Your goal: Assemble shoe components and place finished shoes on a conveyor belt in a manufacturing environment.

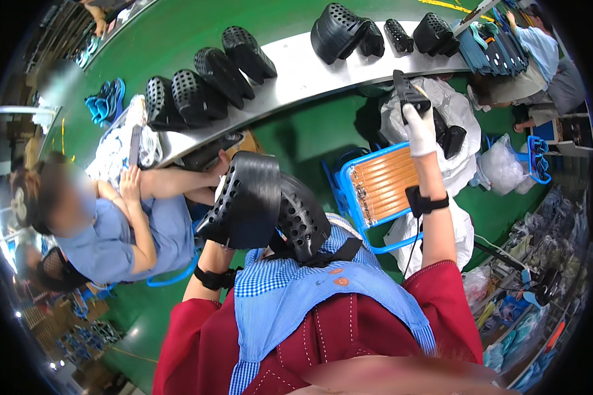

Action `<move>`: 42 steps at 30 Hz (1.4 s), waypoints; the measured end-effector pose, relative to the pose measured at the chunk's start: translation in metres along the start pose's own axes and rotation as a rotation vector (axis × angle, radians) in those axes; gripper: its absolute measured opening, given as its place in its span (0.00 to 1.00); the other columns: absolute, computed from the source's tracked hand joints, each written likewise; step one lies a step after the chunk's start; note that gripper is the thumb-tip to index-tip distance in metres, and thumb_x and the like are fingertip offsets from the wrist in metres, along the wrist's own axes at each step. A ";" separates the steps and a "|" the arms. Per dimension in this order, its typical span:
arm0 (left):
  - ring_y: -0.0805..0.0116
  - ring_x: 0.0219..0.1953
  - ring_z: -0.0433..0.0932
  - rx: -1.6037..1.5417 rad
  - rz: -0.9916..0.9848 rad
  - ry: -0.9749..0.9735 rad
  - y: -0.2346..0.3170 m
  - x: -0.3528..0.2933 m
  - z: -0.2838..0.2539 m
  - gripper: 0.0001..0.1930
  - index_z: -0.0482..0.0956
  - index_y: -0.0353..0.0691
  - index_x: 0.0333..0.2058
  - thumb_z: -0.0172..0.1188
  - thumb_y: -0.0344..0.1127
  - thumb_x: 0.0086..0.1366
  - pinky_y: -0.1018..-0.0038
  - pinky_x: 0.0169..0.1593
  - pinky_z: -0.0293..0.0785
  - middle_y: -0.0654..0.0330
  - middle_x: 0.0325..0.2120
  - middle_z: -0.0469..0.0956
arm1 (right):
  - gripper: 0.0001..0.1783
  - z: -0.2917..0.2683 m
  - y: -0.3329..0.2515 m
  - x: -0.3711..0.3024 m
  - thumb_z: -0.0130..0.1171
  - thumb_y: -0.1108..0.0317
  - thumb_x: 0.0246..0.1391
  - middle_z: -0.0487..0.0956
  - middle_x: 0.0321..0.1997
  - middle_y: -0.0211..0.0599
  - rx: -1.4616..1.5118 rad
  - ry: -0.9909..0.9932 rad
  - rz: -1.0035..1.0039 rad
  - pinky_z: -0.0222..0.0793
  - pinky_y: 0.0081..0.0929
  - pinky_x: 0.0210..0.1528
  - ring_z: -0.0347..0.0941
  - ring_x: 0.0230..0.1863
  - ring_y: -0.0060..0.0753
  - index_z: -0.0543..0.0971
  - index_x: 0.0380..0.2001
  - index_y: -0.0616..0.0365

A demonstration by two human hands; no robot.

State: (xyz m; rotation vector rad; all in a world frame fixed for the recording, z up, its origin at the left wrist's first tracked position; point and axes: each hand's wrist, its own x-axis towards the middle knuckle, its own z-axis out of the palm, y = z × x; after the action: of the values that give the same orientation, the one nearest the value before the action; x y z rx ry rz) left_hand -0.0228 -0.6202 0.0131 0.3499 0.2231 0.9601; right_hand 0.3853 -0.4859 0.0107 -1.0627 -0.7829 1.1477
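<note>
A white-gloved right hand (420, 128), fingers closed around a slim black molded clog (407, 89), reaches just beyond the near edge of a curving silver metal table (290, 72) lined with black perforated clogs (197, 95). Two larger black clogs with round holes (247, 204) sit at the worker's lap, all but hiding the left hand, whose finger position cannot be told. Open green floor (303, 141) separates them from the table; a blue-framed, tan-slatted stool (383, 181) borders it at right.
</note>
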 end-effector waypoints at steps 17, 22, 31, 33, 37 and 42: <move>0.66 0.55 0.70 0.202 0.126 0.039 0.018 -0.085 0.025 0.22 0.65 0.41 0.59 0.41 0.46 0.72 0.66 0.60 0.66 0.58 0.55 0.71 | 0.37 -0.003 0.073 0.266 0.71 0.62 0.40 0.73 0.55 0.47 -0.735 -0.056 -0.229 0.60 0.30 0.62 0.67 0.58 0.36 0.70 0.55 0.63; 0.66 0.55 0.70 0.262 0.190 0.137 0.000 -0.066 0.047 0.23 0.65 0.41 0.59 0.41 0.46 0.72 0.66 0.60 0.66 0.58 0.54 0.71 | 0.39 -0.008 0.098 0.302 0.71 0.62 0.37 0.72 0.57 0.51 -1.029 -0.263 -0.364 0.59 0.32 0.64 0.67 0.60 0.44 0.71 0.54 0.63; 0.67 0.54 0.70 0.369 0.294 0.449 0.000 -0.024 0.058 0.23 0.66 0.41 0.58 0.41 0.47 0.72 0.67 0.60 0.66 0.59 0.54 0.71 | 0.41 -0.048 0.096 0.306 0.67 0.71 0.40 0.65 0.63 0.50 -1.362 -0.521 -0.576 0.62 0.37 0.63 0.64 0.62 0.51 0.68 0.60 0.37; 0.67 0.54 0.70 0.402 0.327 0.506 0.018 0.043 0.006 0.23 0.66 0.41 0.58 0.41 0.47 0.72 0.67 0.59 0.67 0.59 0.54 0.71 | 0.43 -0.046 0.092 0.308 0.64 0.76 0.40 0.65 0.63 0.49 -1.302 -0.579 -0.488 0.63 0.36 0.62 0.64 0.62 0.51 0.65 0.62 0.36; 0.67 0.54 0.71 0.446 0.312 0.534 0.026 0.049 -0.015 0.23 0.66 0.41 0.58 0.41 0.47 0.72 0.67 0.59 0.67 0.59 0.54 0.71 | 0.42 -0.046 0.076 0.296 0.63 0.71 0.41 0.65 0.63 0.48 -1.475 -0.469 -0.450 0.59 0.34 0.65 0.62 0.63 0.49 0.63 0.64 0.43; 0.67 0.54 0.71 0.494 0.323 0.512 0.026 0.036 -0.019 0.23 0.67 0.41 0.58 0.41 0.48 0.72 0.67 0.59 0.67 0.59 0.54 0.72 | 0.32 -0.020 0.025 0.211 0.64 0.61 0.49 0.74 0.55 0.50 -1.280 -0.261 -0.351 0.62 0.31 0.61 0.69 0.58 0.46 0.69 0.57 0.60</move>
State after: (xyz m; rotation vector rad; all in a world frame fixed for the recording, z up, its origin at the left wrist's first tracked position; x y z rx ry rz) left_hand -0.0287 -0.5730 0.0046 0.6002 0.9015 1.3035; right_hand 0.4496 -0.2854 -0.0256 -1.6939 -1.9436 0.3827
